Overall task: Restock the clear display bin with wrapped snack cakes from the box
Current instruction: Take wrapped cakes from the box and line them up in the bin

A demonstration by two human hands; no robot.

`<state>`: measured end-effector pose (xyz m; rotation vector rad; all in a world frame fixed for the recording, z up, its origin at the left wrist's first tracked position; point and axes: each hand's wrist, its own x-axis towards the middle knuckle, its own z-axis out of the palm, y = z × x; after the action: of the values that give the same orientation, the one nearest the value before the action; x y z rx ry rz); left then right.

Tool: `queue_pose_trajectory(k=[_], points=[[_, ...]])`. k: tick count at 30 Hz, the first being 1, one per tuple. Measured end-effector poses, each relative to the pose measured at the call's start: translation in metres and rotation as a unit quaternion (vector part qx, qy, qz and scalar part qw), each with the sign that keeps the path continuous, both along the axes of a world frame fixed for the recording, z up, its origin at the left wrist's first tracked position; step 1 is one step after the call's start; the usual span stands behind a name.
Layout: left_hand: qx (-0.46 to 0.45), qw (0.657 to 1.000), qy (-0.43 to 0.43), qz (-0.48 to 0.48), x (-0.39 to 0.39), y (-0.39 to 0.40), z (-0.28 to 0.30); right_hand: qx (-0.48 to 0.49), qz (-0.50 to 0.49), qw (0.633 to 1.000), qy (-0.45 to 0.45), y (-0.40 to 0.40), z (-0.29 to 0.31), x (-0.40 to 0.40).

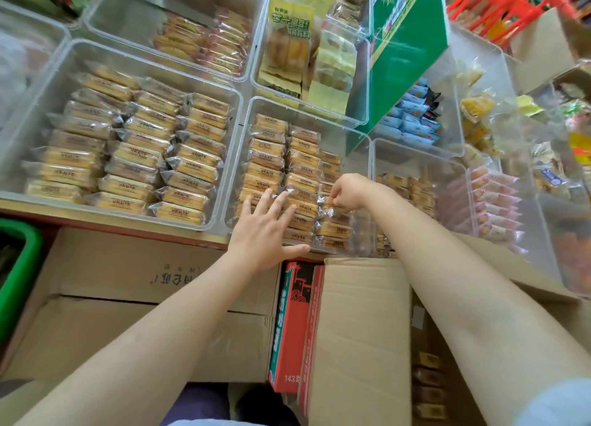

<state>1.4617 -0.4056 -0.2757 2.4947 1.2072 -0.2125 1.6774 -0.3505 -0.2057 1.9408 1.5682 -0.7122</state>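
Note:
The clear display bin (pixel 358 131) in the middle of the counter holds rows of wrapped snack cakes (pixel 268 156). My left hand (pixel 267 230) lies flat with spread fingers over the front cakes of the bin's middle rows. My right hand (pixel 348 190) pinches one wrapped snack cake (pixel 329 203) at the near end of the right row, fingers curled on its top. The open cardboard box (pixel 361 329) stands below the counter under my right forearm, with a few wrapped cakes (pixel 427 377) visible inside.
A larger clear bin (pixel 236 96) of similar cakes sits to the left. More clear bins of snacks surround the middle one. A green carton (pixel 406 51) stands behind. Closed cardboard boxes (pixel 128 281) and a red box (pixel 291 323) lie below the counter edge. A green basket (pixel 19 272) is at far left.

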Motion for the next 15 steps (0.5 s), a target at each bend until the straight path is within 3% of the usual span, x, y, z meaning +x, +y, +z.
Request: queue_pose_trajectory(k=[2, 4, 9, 12, 15], points=[[0.0, 1.0, -0.001, 0.007, 0.0, 0.0, 0.002, 0.018, -0.038, 0.998, 0.05, -0.005, 0.018, 0.006], [-0.004, 1.0, 0.001, 0.01, -0.001, -0.001, 0.006, 0.117, -0.072, 0.986, 0.096, -0.021, 0.044, 0.009], [-0.045, 0.997, -0.002, 0.061, 0.007, -0.008, 0.03, 0.44, -0.128, 0.866, 0.199, -0.117, 0.113, 0.023], [-0.019, 0.977, -0.184, 0.104, 0.042, -0.042, 0.077, 0.505, -0.147, 0.824, 0.213, -0.2, 0.136, 0.046], [-0.023, 0.924, -0.372, 0.08, 0.095, -0.103, 0.148, 0.48, -0.205, 0.831, 0.194, -0.272, 0.126, 0.078]])
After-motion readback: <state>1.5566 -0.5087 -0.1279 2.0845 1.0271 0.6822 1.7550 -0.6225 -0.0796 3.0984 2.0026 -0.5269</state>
